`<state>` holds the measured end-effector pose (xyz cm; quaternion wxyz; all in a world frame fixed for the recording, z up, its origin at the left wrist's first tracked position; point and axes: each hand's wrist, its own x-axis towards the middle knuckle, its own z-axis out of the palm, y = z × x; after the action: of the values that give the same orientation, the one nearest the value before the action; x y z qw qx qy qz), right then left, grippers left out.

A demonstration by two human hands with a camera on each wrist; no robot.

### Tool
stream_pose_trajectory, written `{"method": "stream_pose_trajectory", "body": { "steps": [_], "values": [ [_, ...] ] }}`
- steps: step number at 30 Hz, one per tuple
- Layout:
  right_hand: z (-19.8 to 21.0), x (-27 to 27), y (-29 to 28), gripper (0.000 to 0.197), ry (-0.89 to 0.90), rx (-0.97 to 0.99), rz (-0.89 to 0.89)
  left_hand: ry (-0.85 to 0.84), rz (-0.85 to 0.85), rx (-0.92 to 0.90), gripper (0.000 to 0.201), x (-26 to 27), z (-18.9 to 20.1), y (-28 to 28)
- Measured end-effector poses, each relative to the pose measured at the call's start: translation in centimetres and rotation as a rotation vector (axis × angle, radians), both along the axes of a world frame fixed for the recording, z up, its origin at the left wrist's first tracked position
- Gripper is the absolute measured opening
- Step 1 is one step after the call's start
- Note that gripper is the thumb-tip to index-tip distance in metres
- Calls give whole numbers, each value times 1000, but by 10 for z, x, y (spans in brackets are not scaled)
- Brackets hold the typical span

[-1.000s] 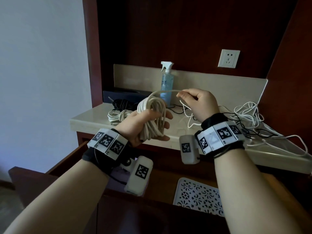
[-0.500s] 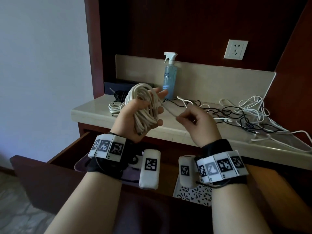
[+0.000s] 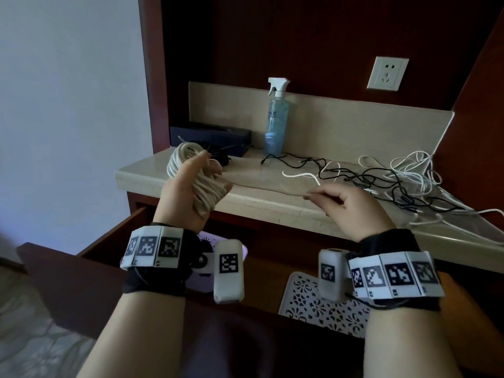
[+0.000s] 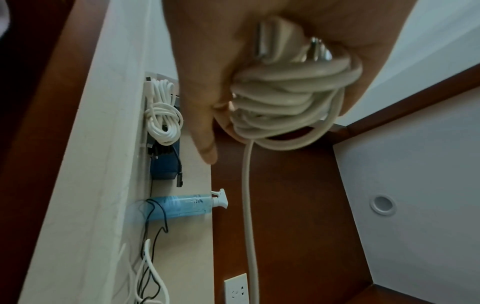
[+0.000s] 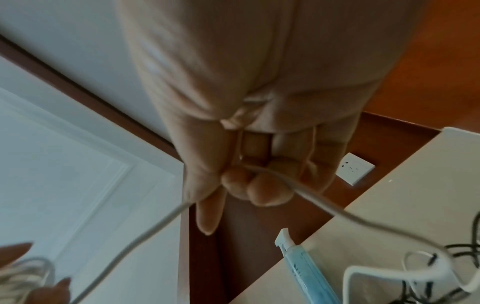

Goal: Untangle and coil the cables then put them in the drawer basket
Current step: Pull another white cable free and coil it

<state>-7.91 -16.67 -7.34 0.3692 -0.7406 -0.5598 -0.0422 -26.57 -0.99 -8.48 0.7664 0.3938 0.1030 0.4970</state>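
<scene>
A: Cable coil (image 3: 196,181) — where does it sit?

B: In the left hand (image 3: 188,186), raised over the tabletop's (image 3: 253,184) front left corner; the fingers (image 4: 200,115) are curled round the cream loops, with its plug (image 4: 275,39) pressed into the palm.

A: And the right hand (image 3: 351,205)?

B: Over the tabletop's front edge, fingers (image 5: 259,191) curled, pinching the coil's loose strand (image 5: 145,232), which runs across to the left hand.

A: What else lies up there?

B: A tangle of black and white cables (image 3: 395,178) toward the right edge, a small white bundle (image 4: 162,115) and a dark box (image 3: 212,137) at the back left corner, and a spray bottle (image 3: 276,121) along the back edge. Below, the drawer (image 3: 109,246) stands open with a white basket (image 3: 313,309) inside.
</scene>
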Motion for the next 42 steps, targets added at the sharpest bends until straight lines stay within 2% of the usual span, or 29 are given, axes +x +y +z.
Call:
{"method": "stream_pose_trajectory", "body": {
  "steps": [3, 7, 10, 12, 14, 16, 18, 21, 24, 28, 30, 32, 35, 37, 39, 40, 42],
  "values": [
    [-4, 2, -2, 8, 47, 62, -41, -152, 6, -27, 14, 1, 0, -1],
    [-6, 5, -1, 12, 18, 118, -71, -81, 209, -28, 40, 1, 0, -3],
    [-8, 11, -2, 16, -79, 203, -155, -109, 321, -101, 31, -4, -2, 2],
    [-8, 11, -3, 18, -135, 295, -114, -87, 364, -74, 31, -7, -1, 4],
    [-3, 7, -2, 25, -187, 407, -16, 48, 366, 62, 22, -7, -2, 1],
    [6, 3, -2, 29, -221, 508, 37, 218, 320, 192, 44, -3, -6, -3],
    [14, 1, -2, 29, -273, 586, 26, 333, 250, 302, 50, 2, -10, -6],
    [25, -3, -1, 26, -351, 641, -13, 526, 196, 486, 40, 6, -11, -11],
    [34, -7, 7, 26, -389, 662, -2, 686, 98, 685, 45, 9, -6, -17],
    [45, -10, 17, 27, -412, 698, 32, 933, 18, 826, 72, 18, 5, -25],
    [52, -11, 21, 27, -416, 715, 51, 1043, 37, 835, 71, 23, 10, -25],
    [61, -12, 24, 28, -416, 730, 73, 1071, 56, 849, 69, 30, 15, -26],
    [75, -15, 27, 28, -399, 749, 101, 1013, 113, 878, 40, 34, 25, -27],
    [82, -15, 29, 26, -349, 744, 114, 925, 94, 846, 29, 32, 29, -26],
    [85, -11, 30, 22, -289, 727, 101, 702, -52, 675, 34, 27, 28, -23],
    [84, -8, 30, 19, -251, 714, 94, 544, -145, 555, 41, 26, 27, -22],
    [76, -3, 31, 17, -174, 666, 61, 231, -306, 370, 41, 26, 24, -20]
  ]
}}
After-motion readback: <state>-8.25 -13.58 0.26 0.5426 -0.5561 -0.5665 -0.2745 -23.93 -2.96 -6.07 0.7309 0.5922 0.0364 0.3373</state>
